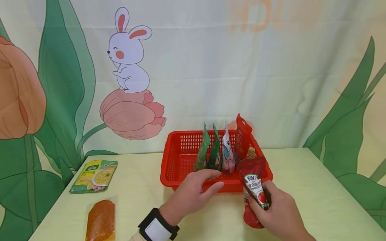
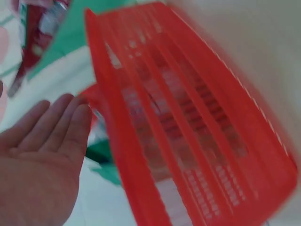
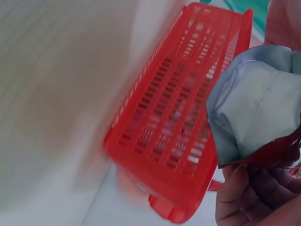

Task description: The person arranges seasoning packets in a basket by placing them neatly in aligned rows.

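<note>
In the head view my right hand [image 1: 278,209] grips a red Heinz tomato ketchup pouch [image 1: 251,179], its gold spout cap up, over the front right corner of a red plastic basket [image 1: 215,189]. The right wrist view shows the pouch's silvery bottom [image 3: 263,103] between thumb and fingers. My left hand [image 1: 194,194] holds nothing and hovers by the basket's front rim; its fingers look nearly straight in the left wrist view. Inside the basket several packets stand upright: a green packet [image 1: 202,149], a darker green packet [image 1: 215,150], a white-and-pink packet [image 1: 228,150] and a red packet [image 1: 242,139].
On the pale table's left side lies a yellow-green food packet [image 1: 94,176]. Nearer to me is a clear packet of orange-brown sauce [image 1: 101,219], cut off by the frame's bottom edge. Behind the table hangs a printed curtain [image 1: 205,67].
</note>
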Motion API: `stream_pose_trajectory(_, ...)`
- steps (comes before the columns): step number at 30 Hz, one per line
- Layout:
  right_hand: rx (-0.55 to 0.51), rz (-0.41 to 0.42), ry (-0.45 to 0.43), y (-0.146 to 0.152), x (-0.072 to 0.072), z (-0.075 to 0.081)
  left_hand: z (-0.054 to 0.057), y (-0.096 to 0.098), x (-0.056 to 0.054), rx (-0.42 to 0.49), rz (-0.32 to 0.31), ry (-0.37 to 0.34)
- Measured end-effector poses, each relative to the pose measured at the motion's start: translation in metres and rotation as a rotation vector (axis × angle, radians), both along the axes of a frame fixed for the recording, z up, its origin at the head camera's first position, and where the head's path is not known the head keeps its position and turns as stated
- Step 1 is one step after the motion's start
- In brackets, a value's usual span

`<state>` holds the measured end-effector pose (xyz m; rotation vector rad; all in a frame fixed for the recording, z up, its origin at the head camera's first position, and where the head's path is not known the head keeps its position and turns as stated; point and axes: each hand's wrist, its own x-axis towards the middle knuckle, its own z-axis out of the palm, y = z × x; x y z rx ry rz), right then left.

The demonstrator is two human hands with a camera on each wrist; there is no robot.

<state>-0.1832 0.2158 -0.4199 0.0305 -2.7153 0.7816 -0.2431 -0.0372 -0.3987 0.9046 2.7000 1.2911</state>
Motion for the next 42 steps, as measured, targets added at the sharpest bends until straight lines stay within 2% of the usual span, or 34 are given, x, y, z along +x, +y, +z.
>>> stream_pose_trajectory(6,-0.053,0.015,-0.072,-0.018,0.006,0.003,0.005,0.018,0.016,0.263,-0.032,-0.127)
stream_pose_trajectory(11,-0.084,0.034,-0.098,-0.03,0.011,0.005,0.01,0.027,0.024,0.376,0.006,-0.178)
stream_pose_trajectory(18,-0.059,0.045,-0.086,-0.042,0.016,0.005,0.016,0.031,0.027,0.417,0.123,-0.152)
stream_pose_trajectory(23,-0.081,0.06,-0.085,-0.049,0.017,0.005,0.017,0.03,0.029,0.433,0.165,-0.099)
stream_pose_trajectory(27,-0.126,0.063,-0.094,-0.051,0.017,0.005,0.02,0.029,0.032,0.445,0.166,-0.076)
stream_pose_trajectory(33,-0.267,0.062,-0.171,-0.052,0.015,0.006,0.025,0.027,0.035,0.472,0.157,-0.091)
stream_pose_trajectory(42,-0.403,0.07,-0.213,-0.052,0.014,0.006,0.029,0.026,0.039,0.495,0.131,-0.09)
